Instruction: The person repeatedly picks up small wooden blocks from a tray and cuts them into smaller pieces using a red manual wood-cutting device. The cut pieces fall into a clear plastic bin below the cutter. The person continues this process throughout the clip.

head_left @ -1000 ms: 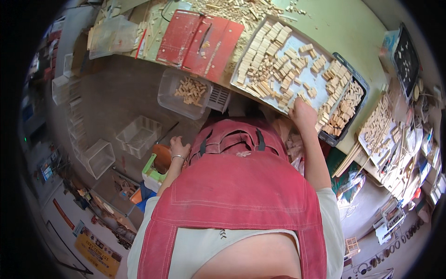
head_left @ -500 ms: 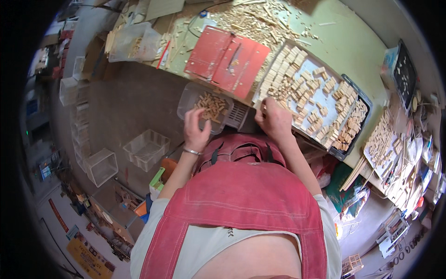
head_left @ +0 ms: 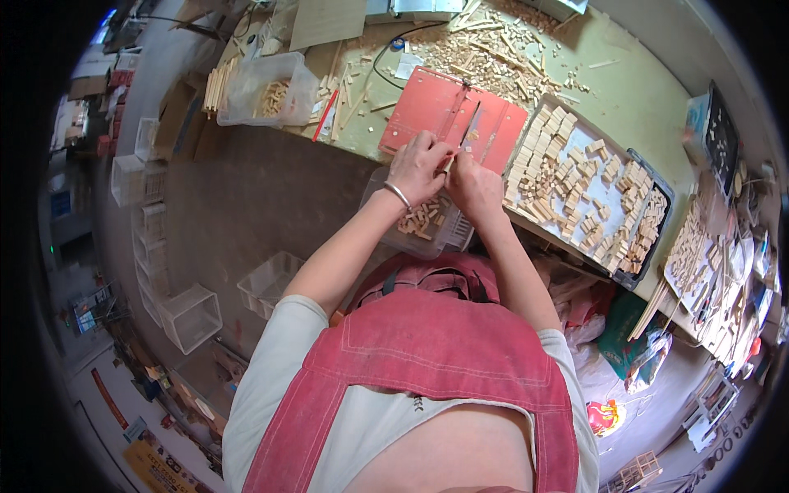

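Both hands have come together at the near edge of a red metal plate (head_left: 423, 103) with a narrow slot and what looks like a thin blade. My left hand (head_left: 417, 171), a metal bangle at its wrist, pinches a small wooden block (head_left: 449, 164). My right hand (head_left: 477, 189) presses close beside it, fingers closed at the same block; whether it holds a block of its own is hidden. Beneath the hands sits a clear plastic bin (head_left: 399, 239) with loose wooden pieces (head_left: 423, 220). To the right, a shallow tray (head_left: 538, 220) carries rows and scattered clusters of small blocks.
Wood offcuts (head_left: 501, 57) cover the green bench (head_left: 641, 78) behind the plate. A clear tub (head_left: 238, 94) with wooden pieces stands at the left bench edge. A dark crate (head_left: 667, 197) of blocks adjoins the tray. Empty plastic bins (head_left: 191, 316) lie on the floor at left.
My left hand has moved from above the clear bin up to the red plate. My right hand has left the tray's near corner and joined it. The view has shifted too.
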`<state>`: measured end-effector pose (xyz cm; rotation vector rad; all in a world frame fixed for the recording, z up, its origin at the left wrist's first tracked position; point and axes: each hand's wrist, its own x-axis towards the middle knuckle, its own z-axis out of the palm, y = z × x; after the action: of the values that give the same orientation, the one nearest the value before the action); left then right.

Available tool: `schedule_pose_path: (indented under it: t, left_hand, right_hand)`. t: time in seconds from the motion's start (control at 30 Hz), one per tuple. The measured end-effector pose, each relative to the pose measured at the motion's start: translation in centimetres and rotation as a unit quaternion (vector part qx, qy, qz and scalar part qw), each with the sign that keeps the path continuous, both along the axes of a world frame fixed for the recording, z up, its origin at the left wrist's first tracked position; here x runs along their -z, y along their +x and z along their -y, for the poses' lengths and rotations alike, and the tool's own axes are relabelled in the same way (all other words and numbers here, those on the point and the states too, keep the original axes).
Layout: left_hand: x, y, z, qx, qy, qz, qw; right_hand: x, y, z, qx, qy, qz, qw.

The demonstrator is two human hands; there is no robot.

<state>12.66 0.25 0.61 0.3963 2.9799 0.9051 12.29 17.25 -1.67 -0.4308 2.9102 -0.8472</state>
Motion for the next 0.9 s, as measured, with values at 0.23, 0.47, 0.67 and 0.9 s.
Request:
schedule_pose_path:
  t: [0.23,0.47,0.67,0.9]
  left_hand:
    - [0.5,-2.4,1.7,0.067,-0.031,-0.024,0.997]
    - [-0.2,-3.7,2.1,0.147,-0.085,-0.111,0.979]
    - [0.2,-4.3,2.4,0.167,-0.053,-0.066,0.982]
    - [0.3,-4.5,2.5,0.159,-0.047,-0.032,0.986]
  right_hand:
    - [0.3,3.1,0.3,0.084,-0.133,0.026,0.987]
    - [4.6,7.0,3.2,0.114,-0.170,0.156,0.966]
    - [5.0,7.6,5.5,0.134,-0.249,0.153,0.947]
    - [5.1,7.5,4.9,0.147,-0.282,0.157,0.935]
